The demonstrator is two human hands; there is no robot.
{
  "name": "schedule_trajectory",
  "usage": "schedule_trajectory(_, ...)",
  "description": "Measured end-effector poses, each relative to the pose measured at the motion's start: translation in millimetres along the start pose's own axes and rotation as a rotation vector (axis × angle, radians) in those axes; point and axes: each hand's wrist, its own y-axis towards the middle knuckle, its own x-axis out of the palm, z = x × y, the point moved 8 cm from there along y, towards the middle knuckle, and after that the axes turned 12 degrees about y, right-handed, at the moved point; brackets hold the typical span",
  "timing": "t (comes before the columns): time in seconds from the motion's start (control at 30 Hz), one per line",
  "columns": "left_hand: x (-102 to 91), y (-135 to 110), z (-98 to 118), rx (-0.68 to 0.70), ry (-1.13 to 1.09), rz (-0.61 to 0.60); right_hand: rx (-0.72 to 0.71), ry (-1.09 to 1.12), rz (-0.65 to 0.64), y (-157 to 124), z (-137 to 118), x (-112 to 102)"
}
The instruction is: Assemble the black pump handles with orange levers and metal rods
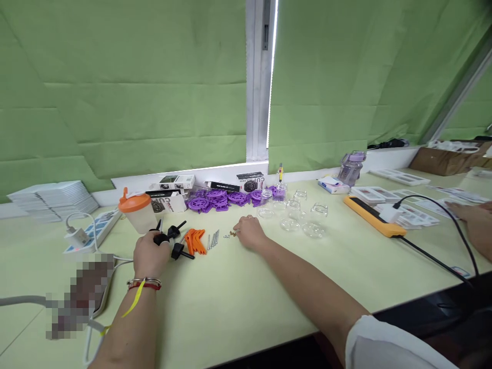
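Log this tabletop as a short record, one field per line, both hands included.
Left hand: at the black parts; grip unclear
Right hand: fingertips at tiny brass-colored pieces
Between hands: orange pieces, silver screws
Behind: purple parts in a pile, boxes
Right of the right hand: clear cup-shaped pieces
Beyond the left hand: cup with orange lid, upright
Far right: another person's hand
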Motion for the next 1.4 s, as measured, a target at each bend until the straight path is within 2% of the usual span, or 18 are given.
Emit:
schedule_trajectory(0.17, -1.8, -9.3, 23.0, 0.117, -0.198, 0.067, -0.059, -0.064, -0.023, 2.9, -5.0, 7.8)
schedule_trajectory(0.33, 5.8, -29.3, 64.9, 0.429, -0.326, -0.046, -0.059, -0.06, -0.014, 4.7, -0.8, 14.4)
schedule_trajectory(0.43, 6.4, -41.2, 80.4, 0.556, -0.349, -0.127, -0.03, 0.009, 0.016, 2.7, 0.4, 10.4)
schedule_trajectory(0.53, 7.4, -49.2, 88.4, 0.645, -0.36, -0.173, 0.003, 0.196, 0.103, -2.7, 0.5, -4.1)
schedule_trajectory(0.63, 9.6, -57.8, 97.1, 0.749, -0.394, -0.223, 0.105, 0.599, 0.168, -11.0, 8.3, -17.6)
schedule_trajectory(0.77, 8.7, -71.2, 110.3, 0.842, -0.425, -0.287, 0.324, 1.18, 0.132, -29.0, 23.0, -18.0)
schedule_trajectory(0.9, 12.2, -88.1, 123.4, 0.922, -0.431, -0.414, 0.48, 1.513, 0.053, -54.6, 33.7, -8.3)
schedule_trajectory(1.0, 22.9, -99.3, 128.6, 0.969, -0.402, -0.521, 0.542, 1.635, 0.022, -70.2, 41.5, 3.1)
schedule_trajectory(1.1, 34.6, -104.6, 129.5, 0.979, -0.363, -0.563, 0.562, 1.7, 0.022, -75.6, 46.0, 12.9)
schedule_trajectory(1.23, 45.6, -107.2, 129.6, 0.974, -0.353, -0.599, 0.585, 1.7, 0.028, -74.4, 47.4, 19.3)
schedule_trajectory(1.4, 48.5, -110.6, 131.8, 0.984, -0.406, -0.688, 0.587, 1.669, 0.024, -74.8, 45.5, 18.7)
